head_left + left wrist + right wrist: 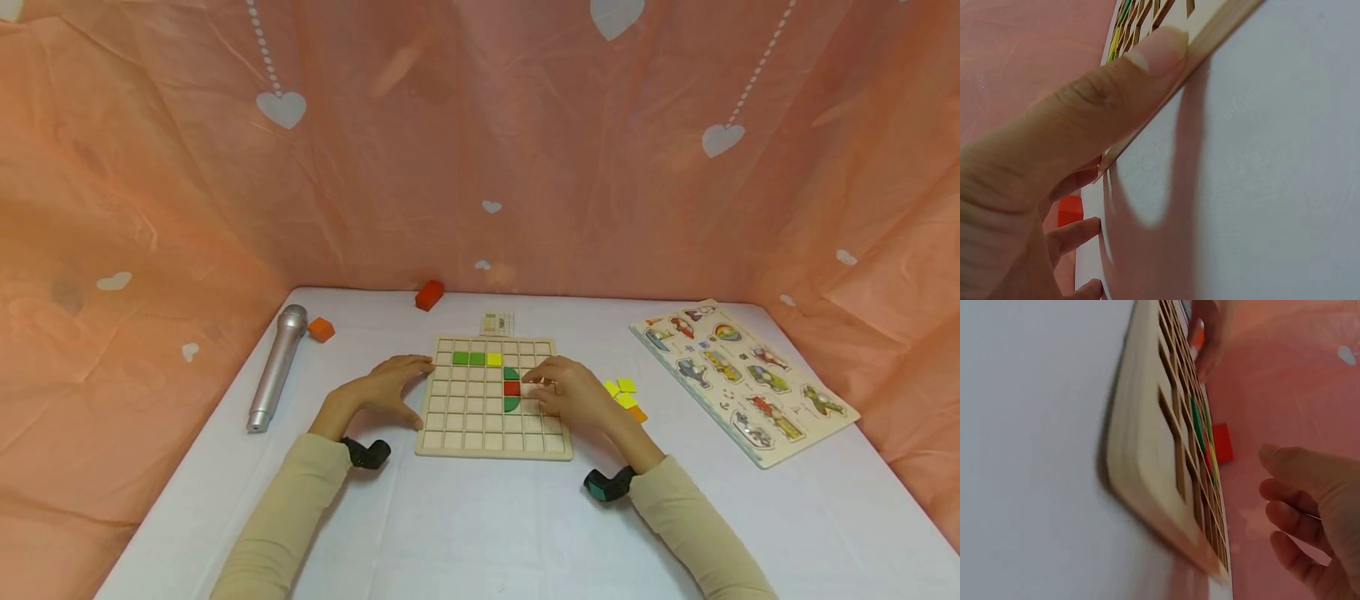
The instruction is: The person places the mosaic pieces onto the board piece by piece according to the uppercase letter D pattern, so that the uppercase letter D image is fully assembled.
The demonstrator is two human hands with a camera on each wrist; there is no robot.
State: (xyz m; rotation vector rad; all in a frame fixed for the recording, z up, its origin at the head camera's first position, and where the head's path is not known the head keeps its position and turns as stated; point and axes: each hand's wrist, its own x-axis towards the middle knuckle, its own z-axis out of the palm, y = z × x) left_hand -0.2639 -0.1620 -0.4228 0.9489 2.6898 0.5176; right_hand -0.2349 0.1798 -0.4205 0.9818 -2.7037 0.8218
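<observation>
Two hands work at a wooden grid board (459, 422) with coloured tiles in its cells.
The left hand (378, 390) has thumb and fingers spread, its thumb touching the board's left rim; the right hand (573, 392) is over the board's right side, fingers loosely bent, thumb apart, pinching nothing visible. Inside the board, a red square tile (512, 388) sits between two curved green tiles (512, 404); a yellow square tile (493, 359) ends an upper row. Right of the board lie loose yellow tiles (625, 400); left, a silver microphone (277, 371).
</observation>
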